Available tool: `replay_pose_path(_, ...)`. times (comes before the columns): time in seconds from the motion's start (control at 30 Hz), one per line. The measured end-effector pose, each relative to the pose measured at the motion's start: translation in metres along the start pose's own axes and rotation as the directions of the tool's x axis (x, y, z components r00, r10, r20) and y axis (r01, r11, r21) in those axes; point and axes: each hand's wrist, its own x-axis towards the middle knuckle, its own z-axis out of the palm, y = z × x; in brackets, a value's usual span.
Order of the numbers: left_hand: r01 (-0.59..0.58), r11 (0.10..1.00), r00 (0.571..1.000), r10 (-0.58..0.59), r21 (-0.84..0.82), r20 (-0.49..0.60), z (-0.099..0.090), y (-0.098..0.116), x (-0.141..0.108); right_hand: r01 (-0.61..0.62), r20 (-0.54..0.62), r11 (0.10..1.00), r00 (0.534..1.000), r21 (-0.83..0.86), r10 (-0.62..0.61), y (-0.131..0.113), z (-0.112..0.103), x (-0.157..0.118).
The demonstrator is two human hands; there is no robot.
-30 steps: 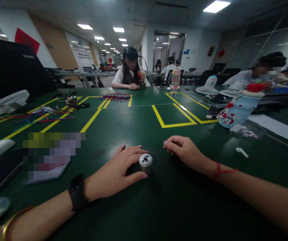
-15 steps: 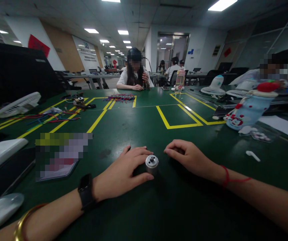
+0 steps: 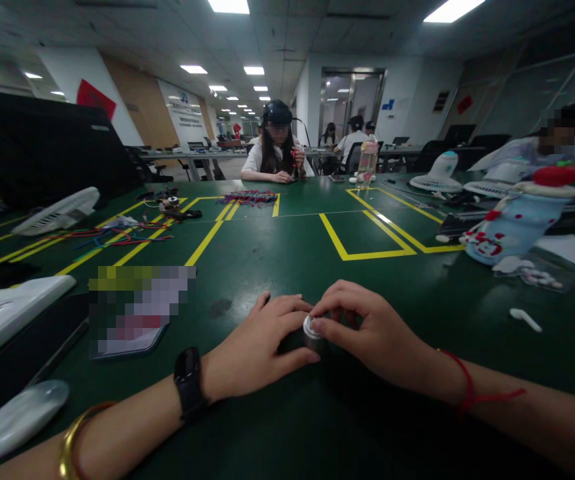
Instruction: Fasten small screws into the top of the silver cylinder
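A small silver metal cylinder (image 3: 313, 340) stands upright on the dark green table (image 3: 267, 267). My left hand (image 3: 266, 340) lies beside it, thumb and fingers curved round its left side and holding it. From the right, my right hand (image 3: 367, 320) reaches over with thumb and index finger pinched at the cylinder's top. Whether a small part sits between those fingertips is hidden. Above my left wrist is a black watch, and a red string circles my right wrist.
A blue bottle (image 3: 515, 223), a white earbud (image 3: 525, 320) and a plastic bag stand or lie to the right. At left are a blurred packet (image 3: 137, 313), a white mouse (image 3: 17, 420), wires and a white fan. A person (image 3: 275, 150) sits opposite.
My right hand has moved left onto the top of the cylinder, its thumb and index finger closing there. My left hand keeps its place round the cylinder. The view has shifted slightly.
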Motion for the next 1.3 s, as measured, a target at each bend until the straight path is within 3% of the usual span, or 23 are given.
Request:
replay_pose_path(0.2,-0.015,1.000,1.000,0.015,-0.011,0.006,-0.001,-0.002,0.000,-0.046,-0.041,0.998,0.998,0.031,0.047,0.000,-0.015,0.000)
replay_pose_path(0.33,-0.009,1.000,1.000,0.010,-0.022,0.020,-0.001,-0.003,0.001,-0.046,0.071,0.997,0.996,-0.061,0.051,0.015,-0.030,-0.006)
replay_pose_path(0.5,0.008,1.000,0.999,-0.007,-0.023,0.038,-0.002,-0.003,-0.002,0.012,0.281,0.978,0.958,-0.208,0.048,0.040,-0.038,-0.012)
replay_pose_path(0.8,0.017,0.999,0.999,-0.016,-0.028,0.043,-0.002,-0.002,-0.002,0.033,0.287,0.976,0.957,-0.217,0.032,0.037,-0.037,-0.014)
replay_pose_path(0.9,0.013,1.000,0.999,-0.011,-0.025,0.043,-0.002,-0.003,-0.002,-0.048,0.214,0.990,0.974,-0.129,0.075,0.036,-0.042,-0.012)
replay_pose_path(1.0,0.013,1.000,0.999,-0.012,-0.025,0.045,-0.001,-0.004,-0.002,-0.219,-0.004,0.974,0.976,0.059,0.220,0.050,-0.050,-0.005)
replay_pose_path(1.1,0.017,0.999,0.999,-0.015,-0.038,0.042,0.000,-0.005,-0.003,-0.338,-0.208,0.894,0.891,0.294,0.404,0.072,-0.058,0.001)
replay_pose_path(1.17,0.017,0.999,0.999,-0.015,-0.042,0.037,0.000,-0.005,-0.003,-0.364,-0.234,0.868,0.860,0.338,0.453,0.079,-0.062,0.003)
replay_pose_path(1.23,0.017,0.999,0.999,-0.016,-0.038,0.031,0.000,-0.005,-0.003,-0.372,-0.126,0.900,0.905,0.227,0.406,0.076,-0.064,0.002)
replay_pose_path(1.3,0.016,0.999,1.000,-0.015,-0.033,0.027,0.001,-0.006,-0.003,-0.280,0.099,0.959,0.956,0.034,0.276,0.063,-0.061,-0.001)
